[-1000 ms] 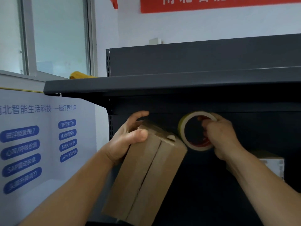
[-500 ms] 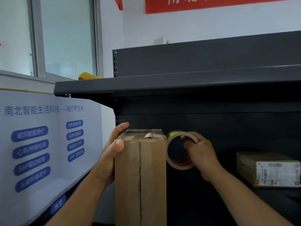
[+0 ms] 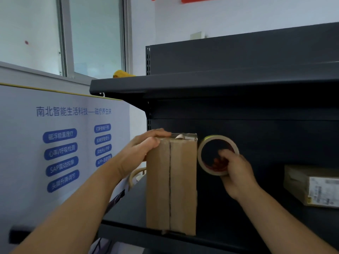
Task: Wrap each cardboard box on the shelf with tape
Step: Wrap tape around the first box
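From the head camera, a tall cardboard box (image 3: 171, 186) stands upright on the dark shelf (image 3: 128, 204), its centre seam facing out. The left hand (image 3: 141, 151) grips its top left corner, fingers curled over the edge. Just beside the box's right side, the right hand (image 3: 236, 173) holds a tape roll (image 3: 217, 154) — fingers hooked through its core. A second, labelled box (image 3: 311, 186) lies farther right.
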`<state>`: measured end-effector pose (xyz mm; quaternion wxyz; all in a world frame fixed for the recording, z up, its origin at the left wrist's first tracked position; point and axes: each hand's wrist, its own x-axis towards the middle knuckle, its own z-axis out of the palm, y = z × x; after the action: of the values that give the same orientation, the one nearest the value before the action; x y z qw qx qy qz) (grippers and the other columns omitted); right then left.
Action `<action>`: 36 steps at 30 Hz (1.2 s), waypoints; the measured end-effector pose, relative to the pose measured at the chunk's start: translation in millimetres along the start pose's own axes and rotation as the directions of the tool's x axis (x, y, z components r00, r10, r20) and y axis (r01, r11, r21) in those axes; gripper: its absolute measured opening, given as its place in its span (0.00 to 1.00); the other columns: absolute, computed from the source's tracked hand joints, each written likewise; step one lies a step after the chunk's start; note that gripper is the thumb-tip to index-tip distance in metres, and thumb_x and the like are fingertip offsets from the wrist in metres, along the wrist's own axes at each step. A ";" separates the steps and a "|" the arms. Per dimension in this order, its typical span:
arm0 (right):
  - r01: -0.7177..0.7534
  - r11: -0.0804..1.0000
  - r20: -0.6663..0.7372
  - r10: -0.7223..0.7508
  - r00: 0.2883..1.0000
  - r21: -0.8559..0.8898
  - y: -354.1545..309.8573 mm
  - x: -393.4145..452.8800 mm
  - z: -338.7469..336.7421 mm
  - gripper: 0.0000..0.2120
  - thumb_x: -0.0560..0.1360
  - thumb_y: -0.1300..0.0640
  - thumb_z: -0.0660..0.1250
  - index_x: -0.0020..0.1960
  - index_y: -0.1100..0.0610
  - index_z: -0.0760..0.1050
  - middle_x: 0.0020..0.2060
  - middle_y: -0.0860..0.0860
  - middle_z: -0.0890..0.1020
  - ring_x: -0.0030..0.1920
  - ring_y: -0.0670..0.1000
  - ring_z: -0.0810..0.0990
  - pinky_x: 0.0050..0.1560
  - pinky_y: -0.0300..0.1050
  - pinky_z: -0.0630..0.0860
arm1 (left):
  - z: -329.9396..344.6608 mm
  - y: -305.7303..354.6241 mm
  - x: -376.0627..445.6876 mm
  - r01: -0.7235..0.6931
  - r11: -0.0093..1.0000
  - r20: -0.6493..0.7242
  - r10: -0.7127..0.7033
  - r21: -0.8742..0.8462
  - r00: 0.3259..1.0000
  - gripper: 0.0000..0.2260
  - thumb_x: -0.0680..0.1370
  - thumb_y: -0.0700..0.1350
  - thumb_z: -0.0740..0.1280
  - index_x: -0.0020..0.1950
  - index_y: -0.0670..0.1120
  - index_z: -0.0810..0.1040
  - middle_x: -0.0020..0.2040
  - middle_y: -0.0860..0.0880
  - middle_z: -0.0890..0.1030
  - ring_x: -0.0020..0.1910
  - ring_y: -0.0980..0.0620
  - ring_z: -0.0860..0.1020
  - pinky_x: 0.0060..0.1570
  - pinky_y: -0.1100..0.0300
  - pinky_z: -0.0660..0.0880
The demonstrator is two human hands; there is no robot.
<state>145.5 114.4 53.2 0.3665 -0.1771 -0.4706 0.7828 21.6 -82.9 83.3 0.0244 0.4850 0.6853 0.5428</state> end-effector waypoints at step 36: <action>0.170 0.616 0.110 -0.135 0.985 -0.769 5.6 35.4 34.4 0.08 0.77 0.56 0.64 0.56 0.54 0.73 0.49 0.54 0.78 0.48 0.53 0.78 0.38 0.43 0.73 | 90.1 -26.9 23.1 0.332 0.940 0.027 -0.331 -0.076 0.943 0.48 0.67 0.63 0.72 0.75 0.57 0.43 0.60 0.54 0.73 0.61 0.52 0.72 0.64 0.55 0.69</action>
<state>98.1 118.1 67.8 0.3100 -0.2607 -0.7820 0.4737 42.7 -0.4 37.1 0.1394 0.3653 0.7347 0.5544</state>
